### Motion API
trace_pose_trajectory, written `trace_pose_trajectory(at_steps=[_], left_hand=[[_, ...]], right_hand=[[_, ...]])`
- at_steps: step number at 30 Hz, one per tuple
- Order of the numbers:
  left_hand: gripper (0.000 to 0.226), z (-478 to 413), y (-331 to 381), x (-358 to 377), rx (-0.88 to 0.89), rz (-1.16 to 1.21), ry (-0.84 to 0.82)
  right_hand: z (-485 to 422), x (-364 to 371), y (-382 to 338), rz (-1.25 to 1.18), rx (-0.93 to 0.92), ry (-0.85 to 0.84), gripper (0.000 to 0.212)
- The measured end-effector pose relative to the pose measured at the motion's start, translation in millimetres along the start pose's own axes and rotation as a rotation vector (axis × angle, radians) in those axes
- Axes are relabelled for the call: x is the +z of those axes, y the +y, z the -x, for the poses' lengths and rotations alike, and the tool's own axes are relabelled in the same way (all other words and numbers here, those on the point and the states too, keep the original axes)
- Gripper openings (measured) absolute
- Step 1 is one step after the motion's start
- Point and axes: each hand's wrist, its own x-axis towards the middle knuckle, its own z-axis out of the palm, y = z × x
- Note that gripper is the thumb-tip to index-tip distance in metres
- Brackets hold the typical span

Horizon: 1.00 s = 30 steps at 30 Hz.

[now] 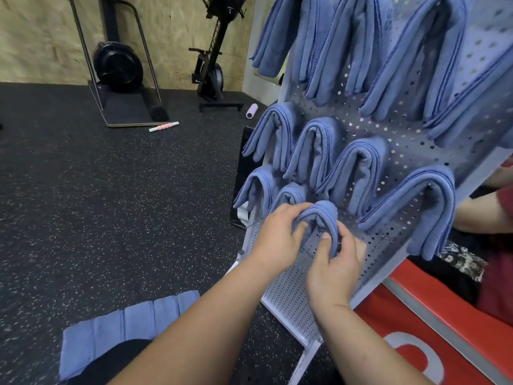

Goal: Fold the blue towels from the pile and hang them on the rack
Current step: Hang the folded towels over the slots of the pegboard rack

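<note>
While left hand [277, 232], right hand [336, 262] pinch towel [322, 213], rack [402, 129] holds other towels [313, 151].

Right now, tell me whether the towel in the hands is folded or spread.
Folded: the towel bends in a layered arch against the rack, left hand and right hand pinching its sides.

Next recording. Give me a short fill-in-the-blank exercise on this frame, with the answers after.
1. The left hand and right hand hold one towel whose colour is ____.
2. The rack panel is full of small round ____.
3. More folded towels lie on the ____, lower left.
Missing words: blue; holes; floor.
</note>
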Motion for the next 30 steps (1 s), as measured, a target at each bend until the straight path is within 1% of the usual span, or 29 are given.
trace_pose_trajectory(at_steps=[3, 5, 8, 11, 14, 17, 19, 21, 27, 30], left_hand=[[0.037, -7.9, -8.6, 10.8, -0.1, 0.054, 0.074], [0.035, -15.2, -14.6, 21.1, -0.153, 0.073, 0.101], [0.027, -22.9, -21.4, 36.1, -0.14, 0.074, 0.12], [0.027, -24.6, -29.7, 46.3, -0.135, 0.013, 0.118], [0.032, -21.1, -41.8, 54.3, -0.136, -0.09, 0.086], [0.027, -18.8, -49.3, 62.3, -0.166, -0.084, 0.044], [0.024, -17.1, -50.2, 65.3, -0.155, -0.101, 0.007], [0.019, -14.8, -51.0, 64.8, -0.135, -0.146, -0.019], [0.014, 0.1, -58.2, 59.0, -0.132, -0.273, -0.085], [0.023, 12.3, -63.7, 54.9, -0.15, -0.287, -0.137]], right_hand=[[-4.1, 6.6, 8.5, 0.015, 0.064, 0.021, 0.041], [-10.7, 12.1, 15.1, 0.018, 0.111, 0.033, 0.04], [-22.8, 17.2, 22.0, 0.005, 0.154, 0.05, 0.038], [-36.4, 19.0, 29.8, 0.037, 0.19, 0.06, 0.041], [-43.3, 16.3, 35.0, 0.117, 0.173, 0.051, 0.047], [-43.9, 13.0, 38.5, 0.196, 0.155, 0.023, 0.036], [-42.0, 9.3, 40.7, 0.223, 0.122, -0.004, 0.029], [-38.8, 5.9, 39.5, 0.242, 0.109, -0.027, 0.027], [-29.6, -1.0, 27.0, 0.274, 0.091, -0.068, 0.038], [-24.4, -5.0, 20.6, 0.302, 0.085, -0.118, 0.047]])
